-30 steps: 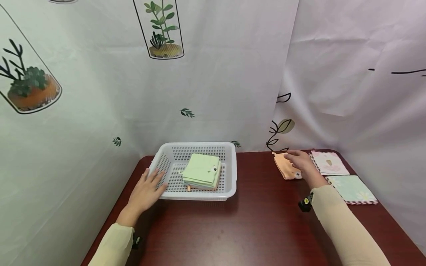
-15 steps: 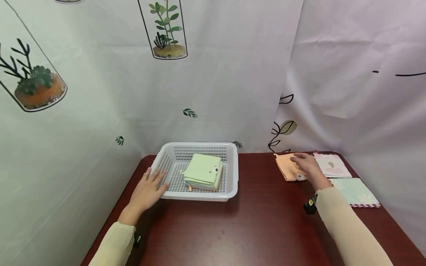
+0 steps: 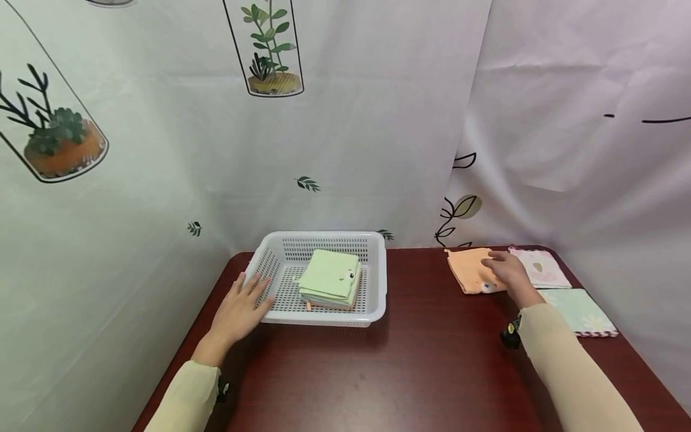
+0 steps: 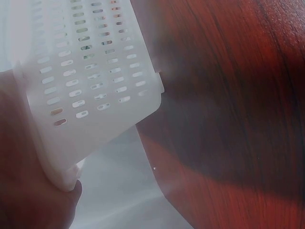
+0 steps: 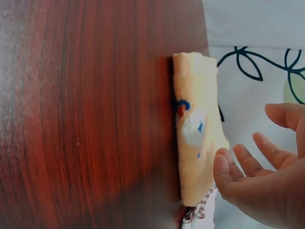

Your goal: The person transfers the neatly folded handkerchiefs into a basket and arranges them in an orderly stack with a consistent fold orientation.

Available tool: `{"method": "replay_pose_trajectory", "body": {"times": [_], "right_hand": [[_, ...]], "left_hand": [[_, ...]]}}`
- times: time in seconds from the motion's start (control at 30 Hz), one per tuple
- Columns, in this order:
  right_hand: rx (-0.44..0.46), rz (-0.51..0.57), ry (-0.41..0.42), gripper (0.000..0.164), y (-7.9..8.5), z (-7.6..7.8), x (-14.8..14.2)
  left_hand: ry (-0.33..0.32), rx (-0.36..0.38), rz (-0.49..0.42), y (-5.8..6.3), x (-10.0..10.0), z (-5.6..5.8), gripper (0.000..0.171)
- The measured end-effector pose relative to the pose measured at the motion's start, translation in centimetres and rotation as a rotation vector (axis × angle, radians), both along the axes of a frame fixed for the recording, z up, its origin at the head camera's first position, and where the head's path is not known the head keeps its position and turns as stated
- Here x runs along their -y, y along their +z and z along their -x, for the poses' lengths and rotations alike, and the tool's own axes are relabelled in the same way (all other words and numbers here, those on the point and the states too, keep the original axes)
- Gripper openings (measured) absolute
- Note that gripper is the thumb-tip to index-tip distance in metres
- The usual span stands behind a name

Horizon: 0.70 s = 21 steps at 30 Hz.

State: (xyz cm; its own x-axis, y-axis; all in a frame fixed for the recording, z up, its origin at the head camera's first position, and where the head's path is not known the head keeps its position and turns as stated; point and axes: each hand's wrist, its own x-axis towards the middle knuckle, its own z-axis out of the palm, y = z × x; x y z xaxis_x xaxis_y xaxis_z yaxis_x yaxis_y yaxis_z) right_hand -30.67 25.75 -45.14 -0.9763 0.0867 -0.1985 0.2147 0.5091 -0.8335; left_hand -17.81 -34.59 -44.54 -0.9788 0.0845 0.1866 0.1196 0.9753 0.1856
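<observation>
On the left front corner of a white plastic basket (image 3: 323, 319) rests my left hand (image 3: 233, 315), fingers spread over the rim. The left wrist view shows the perforated basket wall (image 4: 102, 126) with part of the hand (image 4: 28, 176) against its edge. In the basket sits a stack of folded towels, a light green towel (image 3: 327, 273) with a stitched eye on top. My right hand (image 3: 511, 276) hovers over the right side of an orange towel (image 3: 465, 269), holding nothing. Seen from the right wrist, its fingers curve loosely beside the orange towel (image 5: 196, 160), which has a white embroidered patch.
Right of the orange towel lie a pink and white towel (image 3: 540, 269) and a pale green towel (image 3: 577, 309) with a checked edge. The dark red table (image 3: 356, 378) ends at a patterned white curtain (image 3: 367, 138) behind and at the sides.
My right hand has shifted to the right across the orange towel, uncovering more of it. The left hand stays on the basket. The head view has turned slightly left.
</observation>
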Motion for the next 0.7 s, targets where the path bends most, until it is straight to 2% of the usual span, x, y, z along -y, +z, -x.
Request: {"method": "replay_pose_trajectory", "body": {"times": [0.7], "right_hand": [[-0.046, -0.127, -0.038, 0.058, -1.3, 1.2, -1.4]], "left_hand": [[0.010, 0.015, -0.005, 0.0, -0.1, -0.1, 0.063]]}}
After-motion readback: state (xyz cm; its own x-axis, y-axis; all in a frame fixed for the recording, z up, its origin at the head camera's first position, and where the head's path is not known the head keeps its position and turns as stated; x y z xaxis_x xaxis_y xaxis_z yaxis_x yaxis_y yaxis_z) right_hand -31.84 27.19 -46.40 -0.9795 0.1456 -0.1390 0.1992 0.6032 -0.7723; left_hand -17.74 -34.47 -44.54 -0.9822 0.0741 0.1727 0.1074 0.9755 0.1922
